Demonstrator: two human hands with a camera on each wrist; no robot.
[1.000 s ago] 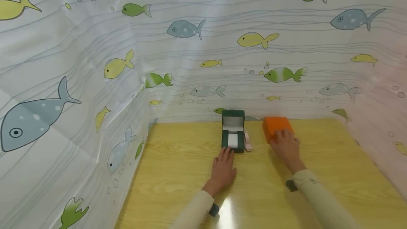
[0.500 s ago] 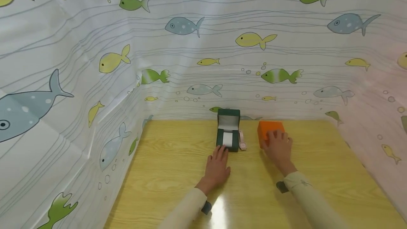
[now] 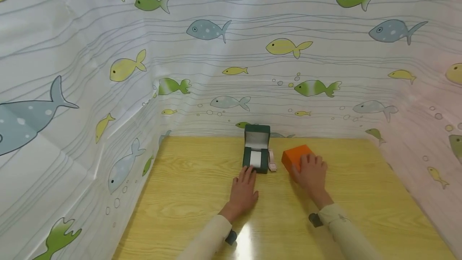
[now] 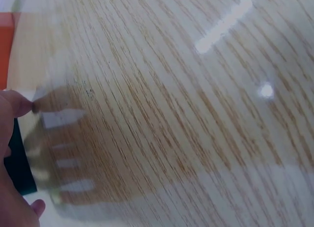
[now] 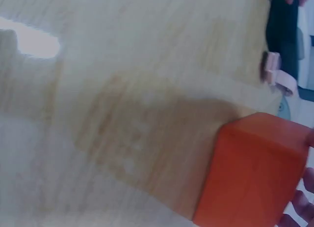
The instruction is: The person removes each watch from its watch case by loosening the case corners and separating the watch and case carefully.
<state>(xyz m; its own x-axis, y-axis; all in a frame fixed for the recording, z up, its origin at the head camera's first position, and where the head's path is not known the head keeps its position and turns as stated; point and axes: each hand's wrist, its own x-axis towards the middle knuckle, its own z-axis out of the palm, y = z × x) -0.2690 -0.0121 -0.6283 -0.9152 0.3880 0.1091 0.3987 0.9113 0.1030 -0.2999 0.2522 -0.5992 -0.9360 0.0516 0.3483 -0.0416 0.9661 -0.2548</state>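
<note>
A dark green watch box stands with its lid up near the back of the table. Inside it lies a white cushion. My left hand reaches to the box's front edge, fingers extended onto it. Along the box's right side lies a pink wristwatch, its strap looped in the right wrist view. My right hand grips an orange box, fingers over its top right and thumb at the near left side. In the right wrist view, the orange box is turned at an angle and partly cut off.
The wood-grain table runs back to a white curtain printed with fish, which also encloses the left and right sides. Bright light reflects off the tabletop between my forearms.
My right hand has brought the orange box left and nearer to me, turning it to a slant. The left hand keeps its place at the watch box; the head view has shifted slightly.
</note>
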